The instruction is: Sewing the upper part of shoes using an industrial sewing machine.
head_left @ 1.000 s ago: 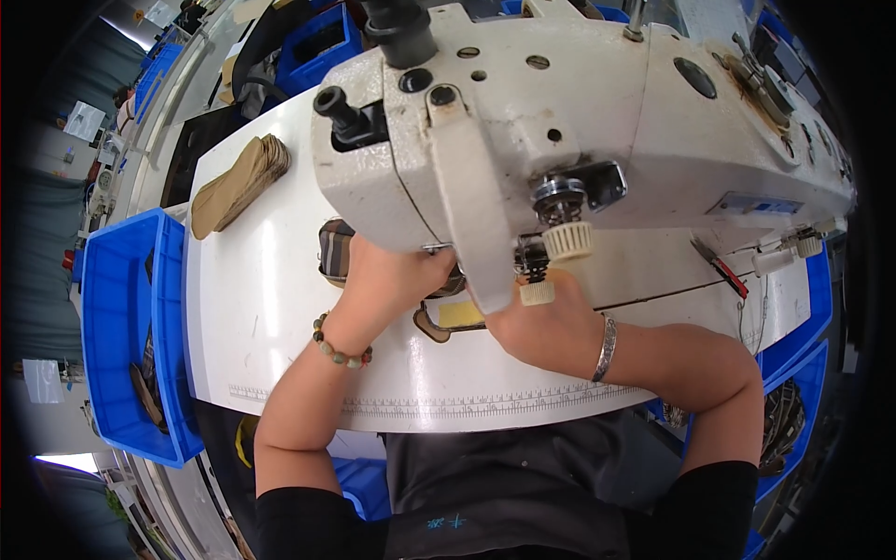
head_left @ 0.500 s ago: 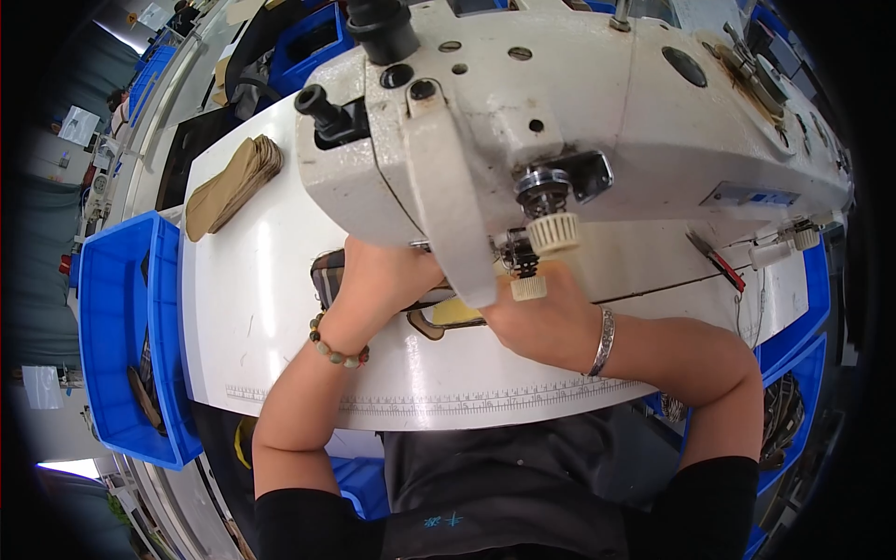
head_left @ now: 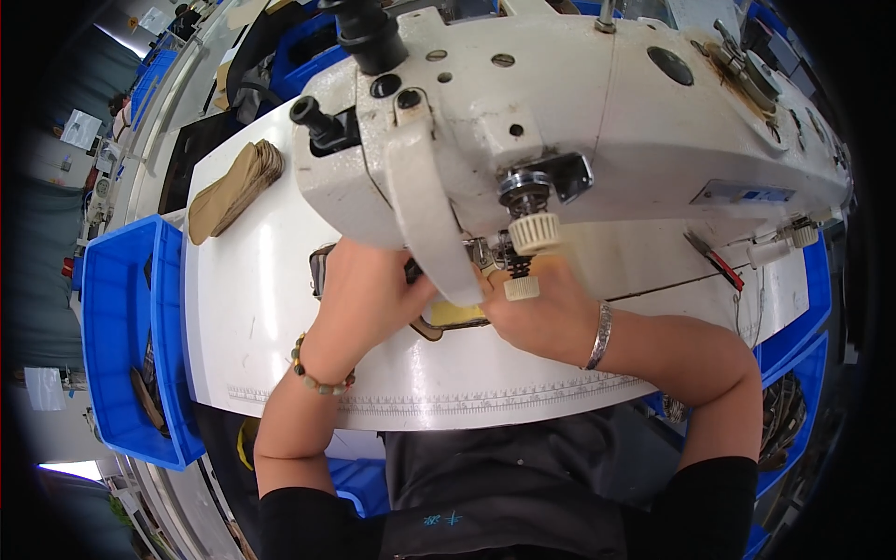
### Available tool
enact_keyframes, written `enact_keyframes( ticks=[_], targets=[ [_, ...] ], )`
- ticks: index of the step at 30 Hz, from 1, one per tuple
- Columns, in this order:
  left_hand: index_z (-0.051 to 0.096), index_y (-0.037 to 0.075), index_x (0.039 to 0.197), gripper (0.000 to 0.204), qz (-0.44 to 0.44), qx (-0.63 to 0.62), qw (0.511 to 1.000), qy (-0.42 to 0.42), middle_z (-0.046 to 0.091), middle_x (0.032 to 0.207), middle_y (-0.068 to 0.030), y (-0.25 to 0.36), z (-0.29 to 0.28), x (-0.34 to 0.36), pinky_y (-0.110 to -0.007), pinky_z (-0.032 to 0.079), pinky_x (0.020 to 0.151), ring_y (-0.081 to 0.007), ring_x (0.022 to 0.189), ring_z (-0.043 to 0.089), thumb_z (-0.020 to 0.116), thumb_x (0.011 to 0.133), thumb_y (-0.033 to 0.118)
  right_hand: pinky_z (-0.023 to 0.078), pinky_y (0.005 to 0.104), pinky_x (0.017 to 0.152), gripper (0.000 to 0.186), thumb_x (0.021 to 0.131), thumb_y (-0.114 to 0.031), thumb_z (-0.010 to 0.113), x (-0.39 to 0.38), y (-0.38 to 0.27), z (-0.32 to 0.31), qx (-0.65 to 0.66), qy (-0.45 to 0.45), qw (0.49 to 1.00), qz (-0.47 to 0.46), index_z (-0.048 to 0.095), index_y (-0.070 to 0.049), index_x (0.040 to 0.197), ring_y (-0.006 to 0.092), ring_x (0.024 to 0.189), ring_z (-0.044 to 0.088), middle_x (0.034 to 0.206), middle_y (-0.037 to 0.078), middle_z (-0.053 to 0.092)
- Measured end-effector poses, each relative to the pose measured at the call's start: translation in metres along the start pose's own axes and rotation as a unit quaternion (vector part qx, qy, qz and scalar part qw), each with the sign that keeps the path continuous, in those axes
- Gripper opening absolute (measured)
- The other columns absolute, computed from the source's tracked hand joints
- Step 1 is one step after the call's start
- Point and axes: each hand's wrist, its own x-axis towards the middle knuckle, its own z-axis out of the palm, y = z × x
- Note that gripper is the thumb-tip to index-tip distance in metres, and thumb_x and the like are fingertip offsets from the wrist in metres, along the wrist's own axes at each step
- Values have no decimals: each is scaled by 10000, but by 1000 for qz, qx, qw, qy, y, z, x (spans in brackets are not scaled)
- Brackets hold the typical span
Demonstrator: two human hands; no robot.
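Note:
A white sewing machine [head_left: 495,131] overhangs the work, and its head hides part of my fingers. Under it lies a plaid fabric shoe upper with a yellow lining [head_left: 457,315] and a tan sole-shaped piece [head_left: 427,330] at its near edge. My left hand [head_left: 364,294], closed with the thumb bent inward, grips the upper left of the needle area. A dark end of the fabric sticks out beyond that hand. My right hand [head_left: 541,313] is closed on the upper's right side, its fingertips partly behind the machine's curved guard and tension knobs [head_left: 534,233].
A stack of tan sole-shaped pieces [head_left: 235,191] lies at the far left of the white table [head_left: 271,327]. Red-handled snips [head_left: 714,261] lie at the right. Blue bins flank the table, the left one [head_left: 131,345] holding some pieces. A printed ruler runs along the front edge.
My left hand has shifted slightly left and nearer, its thumb now showing over the upper. The right hand barely moves. The machine appears slightly further left and up in the picture.

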Motion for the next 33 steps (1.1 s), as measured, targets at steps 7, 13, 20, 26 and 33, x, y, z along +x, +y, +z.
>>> enact_keyframes(
  ticks=[7,13,20,26,33],
  targets=[
    [737,128,963,236,179,85,980,-10,687,743,-87,-22,4,-13,-380,520,537,-290,614,658,734,740,50,460,400,460,64,705,-136,644,5,-8,-15,33,0,997,76,648,-76,683,248,540,627,587,77,574],
    [730,82,874,301,190,-2,980,60,642,684,-86,-29,15,-9,-365,511,530,-286,572,626,651,615,-48,455,419,469,146,816,-117,601,10,-6,-23,22,-47,998,38,629,-93,957,286,490,599,543,70,553],
    [746,99,801,255,208,47,977,26,650,680,-72,-39,9,-10,-355,510,530,-271,563,621,673,587,-19,462,396,469,126,763,-117,638,11,-28,-34,101,-85,991,33,593,-95,879,247,552,620,646,64,581],
    [722,102,760,183,220,11,974,52,653,736,-25,-7,-1,-8,-341,504,569,-227,621,629,721,580,66,446,308,465,79,762,-155,647,14,-29,-44,-19,-15,999,-24,597,-98,783,167,602,606,772,32,569],
    [751,153,945,367,302,79,947,68,684,914,31,-19,18,-12,-315,492,516,-165,654,650,789,580,141,434,240,482,148,763,-177,633,12,-26,-37,-97,83,987,-98,672,-85,871,103,621,590,847,50,624]
  ],
)
